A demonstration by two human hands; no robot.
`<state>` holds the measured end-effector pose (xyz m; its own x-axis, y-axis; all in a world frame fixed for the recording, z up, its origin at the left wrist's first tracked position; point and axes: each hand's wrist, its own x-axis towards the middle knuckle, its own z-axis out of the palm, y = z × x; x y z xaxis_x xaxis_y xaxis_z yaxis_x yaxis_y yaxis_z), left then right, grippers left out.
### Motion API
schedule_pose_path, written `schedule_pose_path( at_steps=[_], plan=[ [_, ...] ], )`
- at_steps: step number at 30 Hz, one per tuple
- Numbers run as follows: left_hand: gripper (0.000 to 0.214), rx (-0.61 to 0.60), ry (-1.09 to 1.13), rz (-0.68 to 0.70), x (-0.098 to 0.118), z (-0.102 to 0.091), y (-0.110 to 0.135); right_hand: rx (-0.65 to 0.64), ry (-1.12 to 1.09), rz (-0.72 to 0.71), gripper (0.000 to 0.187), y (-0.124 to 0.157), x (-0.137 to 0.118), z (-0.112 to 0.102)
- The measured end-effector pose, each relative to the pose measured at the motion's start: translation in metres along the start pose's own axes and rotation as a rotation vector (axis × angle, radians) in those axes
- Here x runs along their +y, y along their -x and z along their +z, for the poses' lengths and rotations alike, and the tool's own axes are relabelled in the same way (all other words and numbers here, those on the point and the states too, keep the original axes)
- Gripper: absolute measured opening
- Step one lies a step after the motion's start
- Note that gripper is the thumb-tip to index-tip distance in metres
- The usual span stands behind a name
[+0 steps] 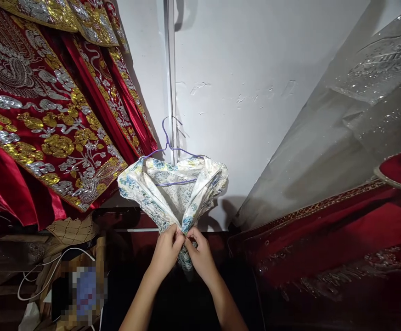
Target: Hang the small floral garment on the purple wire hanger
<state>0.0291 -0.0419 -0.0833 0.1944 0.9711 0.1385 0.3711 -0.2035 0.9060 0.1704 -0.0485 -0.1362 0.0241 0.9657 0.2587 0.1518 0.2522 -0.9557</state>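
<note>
A white garment (145, 193) with blue and yellow floral print hangs on a thin purple wire hanger (167, 146). Its collar is spread wide, and its two front edges meet in a V low on the chest. My left hand (168, 242) pinches the left front edge at the point of the V. Beside it, my right hand (197, 248) pinches the right edge, fingertips almost touching those of the left. Whatever small fastening lies between the fingertips is hidden. Below the hands, the lower part of the garment hangs down into shadow.
Red gowns with gold and silver embroidery (59, 145) hang at the left. A white wall (241, 55) stands behind a vertical metal strip (170, 69). Sheer white sparkling fabric (324, 124) and red fabric (341, 230) fill the right. A white cable (57, 264) lies lower left.
</note>
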Motion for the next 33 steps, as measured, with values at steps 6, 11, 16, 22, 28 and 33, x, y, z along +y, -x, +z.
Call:
schedule_pose_path(
  at_steps=[6, 11, 16, 22, 28, 33],
  plan=[
    [0.026, -0.168, 0.669, -0.277, 0.013, -0.003, -0.017, 0.106, 0.135, -0.064, 0.014, -0.008, 0.013, -0.005],
    [0.025, -0.088, 0.970, -0.328, 0.046, -0.024, -0.059, 0.147, 0.188, -0.107, 0.016, -0.010, 0.030, 0.006],
    [0.016, -0.061, 1.048, -0.174, 0.107, -0.069, -0.102, 0.141, 0.214, -0.107, 0.016, -0.015, 0.030, 0.007],
    [0.017, 0.001, 0.815, 0.077, 0.138, -0.083, -0.103, 0.104, 0.190, -0.068, 0.016, -0.017, 0.016, -0.003],
    [0.022, 0.036, 0.496, 0.124, 0.113, -0.067, -0.086, 0.007, 0.045, -0.262, 0.033, -0.071, -0.090, -0.027],
    [0.025, 0.030, 0.469, 0.150, 0.111, -0.074, -0.086, -0.065, 0.208, -0.493, 0.020, -0.130, -0.159, -0.033]
  ],
)
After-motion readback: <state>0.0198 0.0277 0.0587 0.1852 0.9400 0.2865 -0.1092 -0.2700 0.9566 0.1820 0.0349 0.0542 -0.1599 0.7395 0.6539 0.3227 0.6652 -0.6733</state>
